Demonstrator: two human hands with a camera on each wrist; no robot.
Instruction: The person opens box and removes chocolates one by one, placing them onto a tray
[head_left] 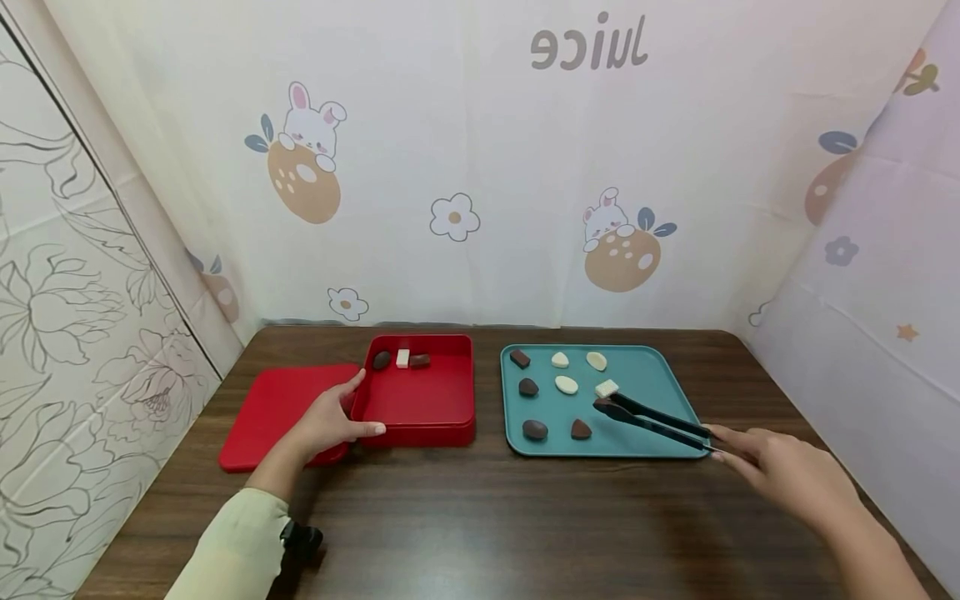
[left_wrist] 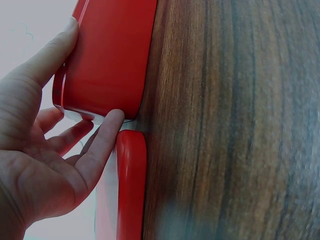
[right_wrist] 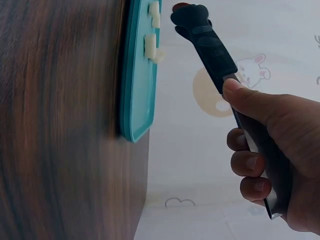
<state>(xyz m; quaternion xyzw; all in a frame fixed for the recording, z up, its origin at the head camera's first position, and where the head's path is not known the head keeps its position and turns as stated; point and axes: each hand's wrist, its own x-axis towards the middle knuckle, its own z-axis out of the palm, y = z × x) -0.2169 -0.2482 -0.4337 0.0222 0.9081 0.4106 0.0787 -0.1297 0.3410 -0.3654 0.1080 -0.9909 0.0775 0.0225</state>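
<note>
Right hand [head_left: 791, 471] grips tongs [right_wrist: 214, 52]; spread left hand [head_left: 331, 422] touches red box [head_left: 431, 436].

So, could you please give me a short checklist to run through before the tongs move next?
1. Tongs held in the right hand: ok.
2. Brown chocolate piece between the tong tips: ok, its edge shows there in the right wrist view.
3. Tips raised off the teal tray: ok, they are apart from it in the right wrist view.
4. Piece pinched firmly enough: cannot tell.
5. Red box uncovered and steadied: ok, the left hand touches its left side and the red lid lies to the left.
6. Room inside the box: ok, the front part is bare.
</note>
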